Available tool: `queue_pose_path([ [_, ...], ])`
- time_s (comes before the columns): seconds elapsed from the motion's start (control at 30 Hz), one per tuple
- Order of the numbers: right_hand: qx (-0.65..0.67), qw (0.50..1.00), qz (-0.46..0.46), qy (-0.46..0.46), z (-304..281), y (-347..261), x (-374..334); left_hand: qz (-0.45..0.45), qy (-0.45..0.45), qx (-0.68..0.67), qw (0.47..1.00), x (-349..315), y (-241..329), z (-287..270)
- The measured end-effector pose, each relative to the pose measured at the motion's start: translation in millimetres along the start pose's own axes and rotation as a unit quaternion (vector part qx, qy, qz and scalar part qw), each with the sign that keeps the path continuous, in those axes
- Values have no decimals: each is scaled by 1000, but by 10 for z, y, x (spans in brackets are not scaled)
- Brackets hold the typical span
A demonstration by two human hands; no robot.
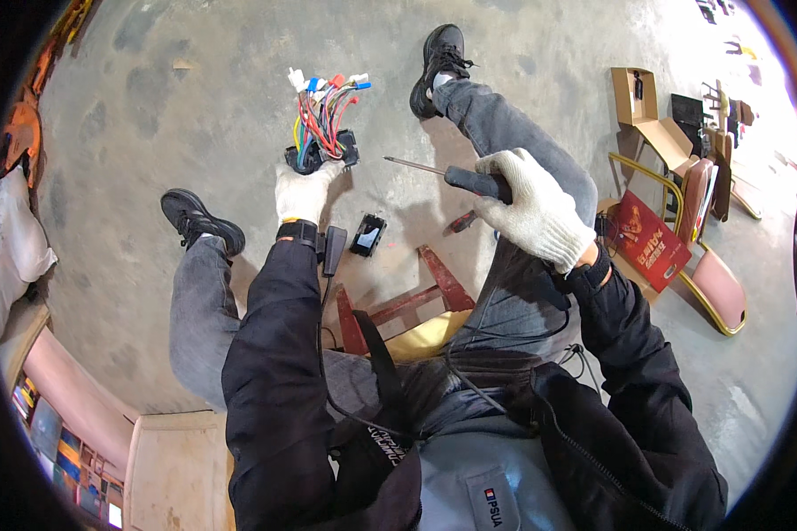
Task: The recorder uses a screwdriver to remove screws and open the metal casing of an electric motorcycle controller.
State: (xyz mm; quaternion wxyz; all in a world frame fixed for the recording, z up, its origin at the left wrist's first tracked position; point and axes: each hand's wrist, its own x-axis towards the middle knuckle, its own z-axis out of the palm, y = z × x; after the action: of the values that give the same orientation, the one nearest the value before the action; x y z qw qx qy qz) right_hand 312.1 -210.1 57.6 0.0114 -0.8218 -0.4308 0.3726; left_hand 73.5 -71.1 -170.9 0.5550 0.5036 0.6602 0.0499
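Observation:
In a white knitted glove, my left hand (301,193) grips a black box-shaped electrical unit (349,149) in front of me. From it fans a bundle of coloured wires (321,115), tipped with white, blue and red connectors. My right hand (540,208), gloved the same way, is closed around the dark handle of a screwdriver (471,180). The screwdriver's thin metal shaft points left toward the unit, with a gap between its tip and the unit. A small black rectangular part (367,234) lies on the floor between my forearms.
A small red-and-dark object (460,221) lies below the screwdriver. Nearer me are a red frame (405,305) and a yellow surface. At right are an open cardboard box (636,96), a red printed box (644,239) and a chair (719,288). A white sack (13,248) sits far left.

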Motion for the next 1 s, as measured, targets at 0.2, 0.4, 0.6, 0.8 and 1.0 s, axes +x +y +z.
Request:
queue_pose_path([
  [0.2,5,999,-39,-16,87,-100,170,-10,22,100,995,177,-214,54],
  [0.4,-7,996,-88,-2,174,-324,302,6,-24,34,999,312,-457,133],
  [0.6,-26,995,-101,-10,222,-394,316,-13,-11,126,992,244,-293,125],
  [0.8,-35,993,-111,-18,258,-524,365,-2,2,48,999,310,-461,127],
  [1.0,-50,991,-120,-13,307,-543,382,-14,-1,109,994,97,-110,-36],
])
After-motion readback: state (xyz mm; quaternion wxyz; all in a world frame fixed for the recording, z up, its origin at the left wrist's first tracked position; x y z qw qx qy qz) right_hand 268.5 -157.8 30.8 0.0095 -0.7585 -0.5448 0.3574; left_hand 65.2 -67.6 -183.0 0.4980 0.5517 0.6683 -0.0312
